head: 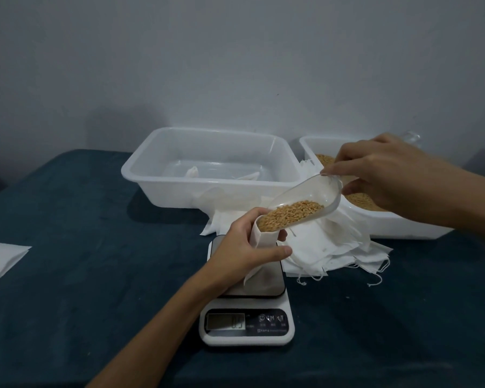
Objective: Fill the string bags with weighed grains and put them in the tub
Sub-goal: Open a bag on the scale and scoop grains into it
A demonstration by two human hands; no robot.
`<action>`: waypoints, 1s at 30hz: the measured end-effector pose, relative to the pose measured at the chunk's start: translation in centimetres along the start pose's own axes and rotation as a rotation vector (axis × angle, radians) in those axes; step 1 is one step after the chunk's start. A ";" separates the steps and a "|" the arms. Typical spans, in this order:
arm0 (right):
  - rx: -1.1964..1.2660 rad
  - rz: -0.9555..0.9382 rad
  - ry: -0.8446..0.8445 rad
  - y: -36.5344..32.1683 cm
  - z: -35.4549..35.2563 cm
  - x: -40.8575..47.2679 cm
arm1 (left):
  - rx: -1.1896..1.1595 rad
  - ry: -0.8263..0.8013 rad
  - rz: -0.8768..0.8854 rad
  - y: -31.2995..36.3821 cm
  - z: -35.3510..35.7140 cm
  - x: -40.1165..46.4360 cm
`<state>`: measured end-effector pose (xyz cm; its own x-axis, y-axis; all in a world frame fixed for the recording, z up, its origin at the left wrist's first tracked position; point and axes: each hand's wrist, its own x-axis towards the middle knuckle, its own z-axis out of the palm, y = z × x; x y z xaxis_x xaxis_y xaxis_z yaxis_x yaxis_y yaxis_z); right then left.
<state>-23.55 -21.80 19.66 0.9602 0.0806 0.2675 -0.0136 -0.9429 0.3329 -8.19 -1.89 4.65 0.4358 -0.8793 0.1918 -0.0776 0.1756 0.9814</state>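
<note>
Head view is showing the pour in hand: the right hand (387, 175) is pinching the handle of a clear scoop (305, 203) and tilting its lip into the bag (263, 239), whose mouth the left hand (244, 247) is gripping open above the scale (247, 309). To do it well, I'd judge, the lip should be sitting inside the mouth and the tilt going slowly, with the bag settling on the platform so the readout counts. The bag is looking white, limp and thin; the grains (289, 214) tan. The tub (213, 163) is standing behind, some white bags lying in it.
</note>
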 end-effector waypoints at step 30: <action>-0.052 -0.024 0.000 -0.1 0.3 0.1 | -0.057 0.017 -0.040 0.3 0.1 -0.1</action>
<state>-23.40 -21.76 19.34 0.9603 0.1030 0.2593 -0.0053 -0.9224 0.3861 -8.38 -1.80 4.92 0.4528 -0.8786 0.1519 -0.0090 0.1659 0.9861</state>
